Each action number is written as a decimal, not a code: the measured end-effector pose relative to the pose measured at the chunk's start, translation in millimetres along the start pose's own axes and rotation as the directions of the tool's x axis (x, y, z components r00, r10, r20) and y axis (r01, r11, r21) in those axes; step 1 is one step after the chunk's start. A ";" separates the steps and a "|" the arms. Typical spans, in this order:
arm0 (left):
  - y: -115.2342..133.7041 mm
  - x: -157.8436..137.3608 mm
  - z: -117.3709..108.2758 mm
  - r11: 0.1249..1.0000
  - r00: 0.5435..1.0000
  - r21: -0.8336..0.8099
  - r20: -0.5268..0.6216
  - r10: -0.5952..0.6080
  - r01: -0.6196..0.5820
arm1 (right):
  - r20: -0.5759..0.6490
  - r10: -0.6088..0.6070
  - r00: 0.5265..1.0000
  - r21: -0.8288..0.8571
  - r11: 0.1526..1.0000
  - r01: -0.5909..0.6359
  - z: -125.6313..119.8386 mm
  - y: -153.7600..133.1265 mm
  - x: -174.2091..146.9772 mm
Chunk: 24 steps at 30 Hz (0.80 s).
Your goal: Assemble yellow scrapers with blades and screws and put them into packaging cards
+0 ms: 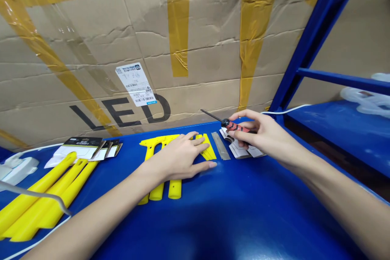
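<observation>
My right hand (258, 132) is closed around the red and black handle of a screwdriver (234, 126). Its thin dark shaft points up and left, above the blue surface. Fingers apart, my left hand (184, 154) reaches flat over a row of yellow plastic handles with T-shaped heads (174, 189), partly covering them. Its fingertips are at the flat yellow plastic pieces (208, 148); whether they touch is unclear. Grey metal strips (221, 146) lie just right of those pieces. White cards or packets (239, 149) rest beneath my right hand, which hides part of them.
Long yellow tubes (45, 199) lie at the left, below black-and-white packaging (81, 147). A white device (20, 170) and a grey cable (33, 193) are at the left edge. Behind the blue table (213, 219) stands a taped cardboard box (207, 65). A blue metal frame (304, 48) rises at right.
</observation>
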<state>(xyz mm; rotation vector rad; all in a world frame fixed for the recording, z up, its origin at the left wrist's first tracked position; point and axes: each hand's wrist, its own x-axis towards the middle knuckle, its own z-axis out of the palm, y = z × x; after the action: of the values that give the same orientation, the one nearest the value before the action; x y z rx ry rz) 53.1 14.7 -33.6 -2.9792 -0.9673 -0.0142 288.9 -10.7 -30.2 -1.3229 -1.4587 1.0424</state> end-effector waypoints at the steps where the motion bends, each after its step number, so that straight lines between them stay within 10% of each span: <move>1: 0.2 -1.5 -1.2 1.000 1.000 0.003 -0.003 0.003 -0.003 | 0.002 0.005 1.000 0.000 1.000 -0.005 0.2 -0.5 -0.5; 11: 1.1 -22.5 -7.8 1.000 0.993 0.000 -0.118 -0.025 0.025 | 0.098 0.100 0.990 0.131 0.985 -0.113 14.3 -6.5 -6.9; 24: -13.3 -127.5 0.9 0.975 0.931 -0.059 -0.290 -0.221 0.213 | 0.436 0.191 0.880 0.244 0.915 -0.320 95.3 -39.3 -15.2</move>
<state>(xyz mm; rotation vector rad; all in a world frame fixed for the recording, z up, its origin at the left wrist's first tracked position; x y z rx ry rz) -57.9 -49.4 -35.9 -2.7617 -1.2519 -0.4627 187.4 -31.1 -18.0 -1.1330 -1.3512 1.7331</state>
